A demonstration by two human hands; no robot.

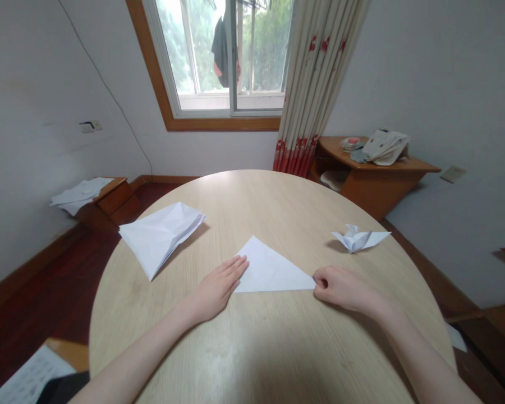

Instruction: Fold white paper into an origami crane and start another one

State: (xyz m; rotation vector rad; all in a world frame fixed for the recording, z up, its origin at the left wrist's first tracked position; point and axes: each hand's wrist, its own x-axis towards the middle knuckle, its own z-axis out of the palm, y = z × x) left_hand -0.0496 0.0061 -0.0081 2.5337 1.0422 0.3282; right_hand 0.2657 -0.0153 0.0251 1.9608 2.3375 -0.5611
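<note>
indoors, at a round, pale wood-grain table [256,193]: busy with a white, triangular sheet of folded paper [269,268], lying flat near the middle of the tabletop, one peak toward the window with white-metal panes and brown wooden frame [225,120], straight edge toward the body. laid palm down over the sheet's left side, a bare left hand [222,283], fingers straight, close together and gripping nothing, apparently serving as a weight against sliding. at the opposite tip, touching it, a bare right hand [343,287], fingers curled closed into a loose fist; impossible to tell whether pinching the paper or merely pressing it, though seemingly placed there to keep that corner down and the sheet taut.

to the left, well apart from both hands, a large, many-layered piece of folded white paper [162,233]; beyond the right hand, a small, bird-shaped white paper figure [356,240], both probably placed toward the rim to leave working room between.
</note>
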